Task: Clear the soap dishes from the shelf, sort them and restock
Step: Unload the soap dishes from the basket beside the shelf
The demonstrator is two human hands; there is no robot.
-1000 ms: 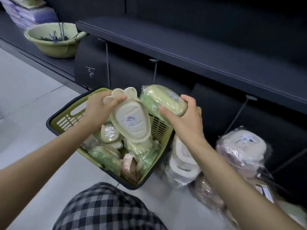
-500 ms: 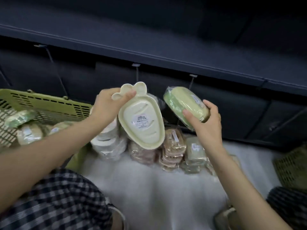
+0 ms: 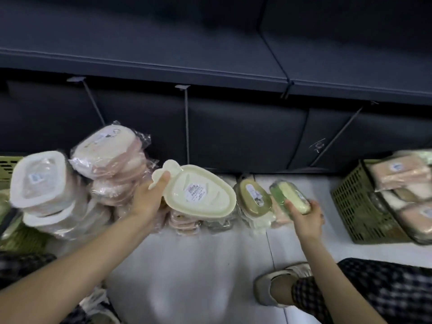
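My left hand (image 3: pixel 149 197) pinches the carrot dish (image 3: pixel 201 191); my right hand (image 3: pixel 306 215) grips the green dish (image 3: pixel 291 197). I match each to its floor (image 3: pixel 187 265) pile, setting it flat.

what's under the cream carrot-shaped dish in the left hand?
Under the cream carrot-shaped dish, held by the left hand, sits a stack of pink wrapped dishes on the floor. The dish covers the stack's top, so its count is unclear.

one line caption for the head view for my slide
Left hand holds a cream carrot-shaped soap dish, right hand a wrapped green one, above sorted floor piles.
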